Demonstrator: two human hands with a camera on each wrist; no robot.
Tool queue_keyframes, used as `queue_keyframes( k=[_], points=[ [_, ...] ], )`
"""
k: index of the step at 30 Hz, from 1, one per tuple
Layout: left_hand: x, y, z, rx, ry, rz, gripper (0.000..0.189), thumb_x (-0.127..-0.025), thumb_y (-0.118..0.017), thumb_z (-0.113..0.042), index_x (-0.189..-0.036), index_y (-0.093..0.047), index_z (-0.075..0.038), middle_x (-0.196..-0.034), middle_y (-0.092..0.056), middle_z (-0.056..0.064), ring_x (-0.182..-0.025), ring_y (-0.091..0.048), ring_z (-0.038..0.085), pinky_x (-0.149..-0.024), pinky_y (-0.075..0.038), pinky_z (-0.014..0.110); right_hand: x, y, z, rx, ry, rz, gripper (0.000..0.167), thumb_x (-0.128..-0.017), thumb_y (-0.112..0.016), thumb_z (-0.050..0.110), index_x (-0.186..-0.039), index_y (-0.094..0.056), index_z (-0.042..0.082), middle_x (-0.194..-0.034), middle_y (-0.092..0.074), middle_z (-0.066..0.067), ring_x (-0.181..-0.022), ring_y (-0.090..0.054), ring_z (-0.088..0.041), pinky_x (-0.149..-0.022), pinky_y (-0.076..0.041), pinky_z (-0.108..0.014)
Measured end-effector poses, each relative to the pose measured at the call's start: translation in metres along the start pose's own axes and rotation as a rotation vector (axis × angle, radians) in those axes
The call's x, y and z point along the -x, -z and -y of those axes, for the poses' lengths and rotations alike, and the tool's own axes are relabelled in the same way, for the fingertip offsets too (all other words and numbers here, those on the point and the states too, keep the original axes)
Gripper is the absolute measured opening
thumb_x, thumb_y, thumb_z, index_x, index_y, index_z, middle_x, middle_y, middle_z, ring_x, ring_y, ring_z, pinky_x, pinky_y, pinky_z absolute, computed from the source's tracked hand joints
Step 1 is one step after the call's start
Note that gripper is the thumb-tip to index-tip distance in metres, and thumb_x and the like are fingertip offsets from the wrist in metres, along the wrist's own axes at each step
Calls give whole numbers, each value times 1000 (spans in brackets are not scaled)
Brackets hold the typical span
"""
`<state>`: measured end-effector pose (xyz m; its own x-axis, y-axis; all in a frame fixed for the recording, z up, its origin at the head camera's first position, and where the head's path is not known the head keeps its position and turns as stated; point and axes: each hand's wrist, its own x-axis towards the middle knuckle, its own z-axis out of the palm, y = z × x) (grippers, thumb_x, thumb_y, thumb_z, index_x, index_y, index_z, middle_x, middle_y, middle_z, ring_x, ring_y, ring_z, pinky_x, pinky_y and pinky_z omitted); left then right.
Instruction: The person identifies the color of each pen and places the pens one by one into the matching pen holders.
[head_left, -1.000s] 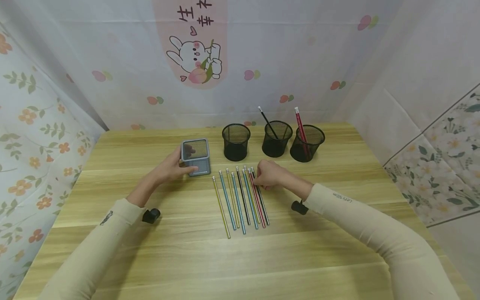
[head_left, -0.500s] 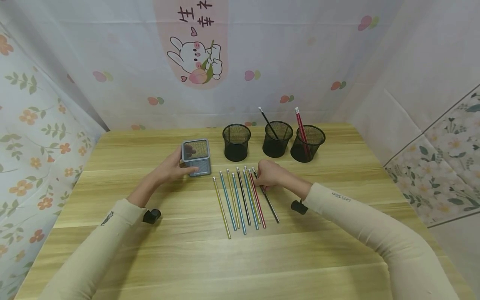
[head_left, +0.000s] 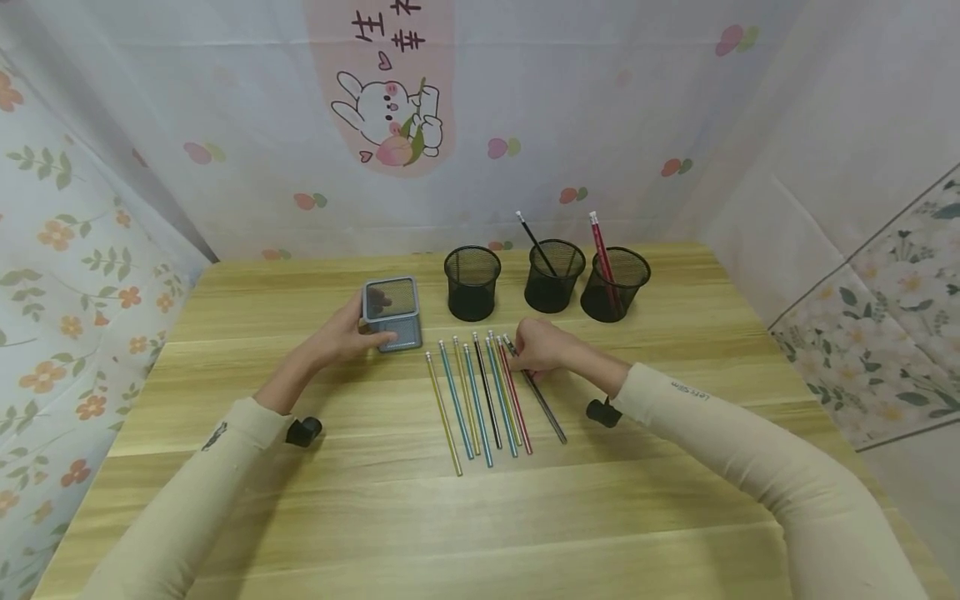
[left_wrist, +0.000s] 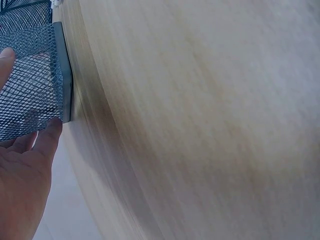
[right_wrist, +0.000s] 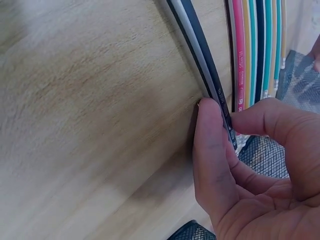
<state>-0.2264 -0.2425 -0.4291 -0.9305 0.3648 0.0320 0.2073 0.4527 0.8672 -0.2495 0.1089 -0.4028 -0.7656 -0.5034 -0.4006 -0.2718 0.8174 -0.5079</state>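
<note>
My left hand (head_left: 339,340) grips a grey mesh pen holder (head_left: 392,320) standing on the table, its thumb at the front. In the left wrist view, fingers touch the mesh side. With thumb and fingertips, my right hand (head_left: 543,345) pinches a black pencil (right_wrist: 199,46) near its eraser end. That pencil slants away from a row of pencils, its far end pointing toward the table's front. Closest to it in the row lies a red pencil (head_left: 517,402). Yellow, blue and black pencils follow to the left, ending with a yellow pencil (head_left: 444,417).
Behind the pencils stand three black mesh cups: a left cup (head_left: 471,302), a middle cup (head_left: 547,293) with one black pencil, and a right cup (head_left: 598,302) with red pencils. Patterned curtains enclose the wooden table (head_left: 420,533) at the back and sides.
The black pencil under my right hand has swung out to the right, away from the red pencil. My left hand and the grey pen holder have stayed put.
</note>
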Motion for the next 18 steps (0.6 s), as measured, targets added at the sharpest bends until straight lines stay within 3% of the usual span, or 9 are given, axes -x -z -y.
queue_keyframes(
  k=[4, 8, 13, 18],
  points=[
    [1, -1, 1, 10, 0, 4, 67, -95, -73, -4, -145, -30, 8, -146, -40, 32, -138, -37, 45, -111, -37, 55, 2, 4, -1, -20, 11, 7, 27, -94, -72, 10, -72, -58, 5, -60, -61, -7, -57, -70, -23, -54, -59, -30],
    [2, -1, 1, 5, 2, 4, 67, -95, -73, -5, -145, -30, 8, -146, -41, 32, -137, -38, 45, -111, -37, 56, 5, 13, -2, -26, 52, -42, 20, -92, -70, 7, -76, -58, 4, -62, -63, -7, -55, -69, -23, -53, -58, -29],
    [2, -1, 0, 7, 2, 1, 67, -95, -74, -8, -144, -31, 8, -146, -41, 31, -138, -38, 45, -111, -37, 55, 9, 28, -1, -2, 114, -120, 16, -92, -68, 6, -81, -58, 3, -61, -64, -8, -57, -70, -28, -63, -59, -31],
    [0, 0, 1, 18, -6, -2, 66, -95, -74, -6, -144, -32, 8, -145, -41, 32, -138, -38, 45, -111, -38, 54, 14, 45, 1, -5, 152, -146, 9, -94, -65, 7, -90, -58, 2, -72, -66, -8, -63, -71, -32, -67, -58, -36]
  ],
)
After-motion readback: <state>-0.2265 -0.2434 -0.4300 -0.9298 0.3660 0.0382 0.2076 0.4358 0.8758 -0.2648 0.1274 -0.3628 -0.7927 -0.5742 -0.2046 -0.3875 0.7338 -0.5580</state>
